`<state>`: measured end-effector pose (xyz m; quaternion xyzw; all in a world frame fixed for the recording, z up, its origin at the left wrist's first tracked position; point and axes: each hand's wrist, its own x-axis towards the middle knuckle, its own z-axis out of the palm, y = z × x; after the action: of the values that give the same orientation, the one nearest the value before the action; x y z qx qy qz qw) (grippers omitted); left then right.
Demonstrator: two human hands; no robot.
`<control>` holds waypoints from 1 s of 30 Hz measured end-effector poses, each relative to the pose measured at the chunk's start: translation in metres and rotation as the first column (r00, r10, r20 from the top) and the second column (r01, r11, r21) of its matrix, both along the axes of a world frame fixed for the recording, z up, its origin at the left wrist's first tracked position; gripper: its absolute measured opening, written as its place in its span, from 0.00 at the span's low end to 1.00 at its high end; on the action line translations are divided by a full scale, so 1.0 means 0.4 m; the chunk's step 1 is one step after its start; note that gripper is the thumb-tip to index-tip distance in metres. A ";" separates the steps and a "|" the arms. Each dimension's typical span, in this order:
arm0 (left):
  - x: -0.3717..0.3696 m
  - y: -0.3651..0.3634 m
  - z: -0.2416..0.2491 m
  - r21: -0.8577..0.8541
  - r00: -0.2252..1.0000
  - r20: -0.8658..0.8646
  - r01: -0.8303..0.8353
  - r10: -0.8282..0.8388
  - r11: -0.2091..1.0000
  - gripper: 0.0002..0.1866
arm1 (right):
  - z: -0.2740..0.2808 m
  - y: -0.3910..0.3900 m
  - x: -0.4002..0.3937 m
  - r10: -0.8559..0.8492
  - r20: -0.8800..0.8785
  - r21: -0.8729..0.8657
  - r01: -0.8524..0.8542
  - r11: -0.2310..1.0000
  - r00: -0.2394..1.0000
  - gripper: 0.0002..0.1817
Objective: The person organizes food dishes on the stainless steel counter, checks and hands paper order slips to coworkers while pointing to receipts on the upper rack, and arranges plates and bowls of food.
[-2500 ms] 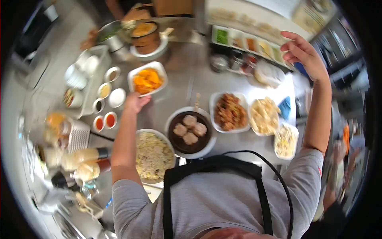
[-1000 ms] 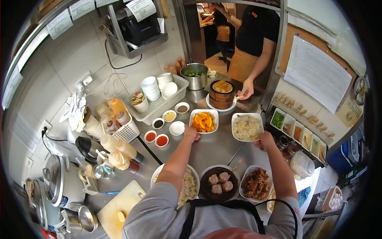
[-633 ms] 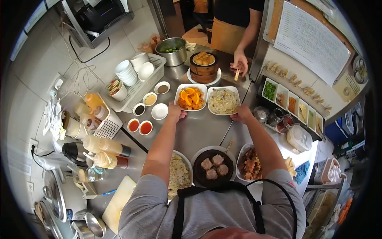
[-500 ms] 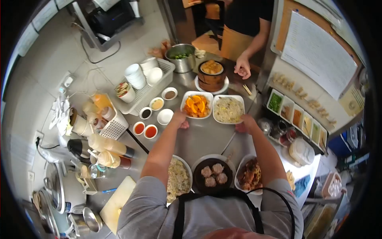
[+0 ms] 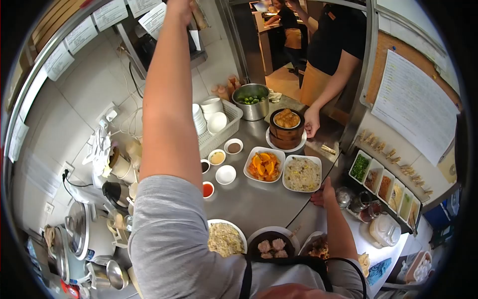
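Observation:
My left arm is raised, with my left hand (image 5: 181,11) at the top edge, close to paper slips (image 5: 153,21) and a dark device; its fingers are mostly out of frame. My right hand (image 5: 323,193) is low over the counter beside the square white dish of fried rice (image 5: 302,174), thumb and fingers apart, holding nothing. Left of the rice is a square dish of food topped with orange slices (image 5: 264,165). Behind them, a bamboo steamer (image 5: 286,134) with fried food stands on a white plate; a co-worker's hand (image 5: 312,122) is at its right side.
Small sauce bowls (image 5: 225,174) and a basket of white bowls (image 5: 234,118) lie left. A metal pot (image 5: 251,108) stands behind. Near my body are a rice plate (image 5: 226,238) and dumplings (image 5: 273,246). Garnish trays (image 5: 383,184) and jars (image 5: 385,230) stand right.
My left hand has left the orange-topped dish and gone up to the slips. My right hand has moved slightly off the rice dish. The co-worker's hand has reached the steamer; the view has shifted.

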<state>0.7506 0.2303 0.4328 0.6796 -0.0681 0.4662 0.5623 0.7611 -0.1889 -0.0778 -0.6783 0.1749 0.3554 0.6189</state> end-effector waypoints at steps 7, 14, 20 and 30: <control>0.069 0.105 0.107 -0.414 0.975 0.219 0.128 -0.037 0.901 0.21 | 0.011 0.001 -0.010 -0.016 0.055 -0.019 0.017 1.000 0.998 0.39; 0.103 0.111 0.001 -0.349 0.980 0.029 0.195 -0.197 0.917 0.17 | 0.000 -0.026 -0.011 -0.023 -0.231 0.265 0.086 0.960 0.973 0.43; 0.072 -0.186 -0.293 -0.243 0.904 -0.201 0.326 -0.376 0.914 0.20 | 0.314 -0.241 -0.005 0.513 0.502 -0.197 -0.485 0.852 0.696 0.09; -0.240 -0.412 -0.715 -0.282 0.702 -0.564 0.331 -0.435 0.900 0.18 | 0.313 -0.578 0.374 0.797 0.498 -0.811 0.510 0.288 0.341 0.08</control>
<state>0.6545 0.0657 0.1466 0.7170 0.0155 0.0959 0.6903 0.9107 -0.4202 0.0474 -0.9718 -0.1236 -0.2002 0.0136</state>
